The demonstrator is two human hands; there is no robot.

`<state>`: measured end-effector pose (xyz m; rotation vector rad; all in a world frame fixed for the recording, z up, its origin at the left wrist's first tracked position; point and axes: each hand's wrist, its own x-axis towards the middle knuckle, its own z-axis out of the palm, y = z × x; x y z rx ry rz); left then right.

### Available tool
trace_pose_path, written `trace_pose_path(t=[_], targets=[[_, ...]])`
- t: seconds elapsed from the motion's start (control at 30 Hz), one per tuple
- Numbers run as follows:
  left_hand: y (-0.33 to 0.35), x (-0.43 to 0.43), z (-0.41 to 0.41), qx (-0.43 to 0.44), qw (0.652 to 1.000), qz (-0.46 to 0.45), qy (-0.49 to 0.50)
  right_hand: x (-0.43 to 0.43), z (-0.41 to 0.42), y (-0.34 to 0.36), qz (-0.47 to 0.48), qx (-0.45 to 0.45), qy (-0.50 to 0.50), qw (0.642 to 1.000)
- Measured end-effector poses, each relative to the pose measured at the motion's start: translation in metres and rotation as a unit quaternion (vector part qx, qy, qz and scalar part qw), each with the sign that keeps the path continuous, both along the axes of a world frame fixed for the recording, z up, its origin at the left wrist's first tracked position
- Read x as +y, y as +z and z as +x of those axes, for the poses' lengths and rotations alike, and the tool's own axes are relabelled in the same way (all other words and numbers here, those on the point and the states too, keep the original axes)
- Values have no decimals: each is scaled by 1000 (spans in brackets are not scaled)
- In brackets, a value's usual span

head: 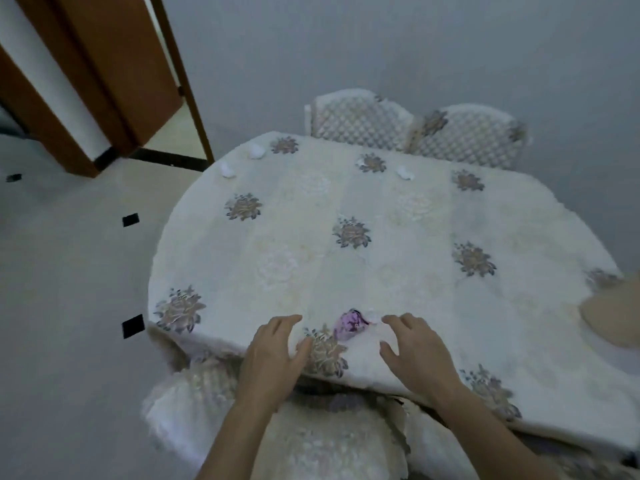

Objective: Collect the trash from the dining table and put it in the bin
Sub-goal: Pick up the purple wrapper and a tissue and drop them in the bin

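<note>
A crumpled purple wrapper [349, 323] lies near the front edge of the dining table [398, 251], with a small white crumpled scrap [372, 315] touching its right side. My left hand [277, 351] rests flat on the cloth just left of the wrapper, fingers apart. My right hand [414, 348] hovers just right of it, fingers spread, holding nothing. Three white paper balls lie far off: one [228, 170] at the far left edge, one [256, 151] beside it, one [405, 172] near the far middle. No bin is in view.
A floral white cloth covers the table. Two lattice-backed chairs [415, 131] stand at the far side, and a covered chair [311, 431] is under my arms. A tan placemat [613, 313] lies at the right edge. An open wooden door [114, 74] stands at far left.
</note>
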<state>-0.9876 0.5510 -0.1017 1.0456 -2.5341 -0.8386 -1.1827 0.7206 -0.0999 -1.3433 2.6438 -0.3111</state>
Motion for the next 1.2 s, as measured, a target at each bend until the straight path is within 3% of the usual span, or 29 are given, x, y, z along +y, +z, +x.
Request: trace_pose_path(t=[0.3,0.73,1.2], targets=[[-41,-19,-70,-61,990,57,-114,7,-29,-38,19,-83,-114,990],[-98,-23,-138,-164,975,113,-98,-40,-72,-105,30,-143,-54,988],[-124,-17,-139,-133,981,59,-128,-45,-68,-130,-62,-34,-37,997]])
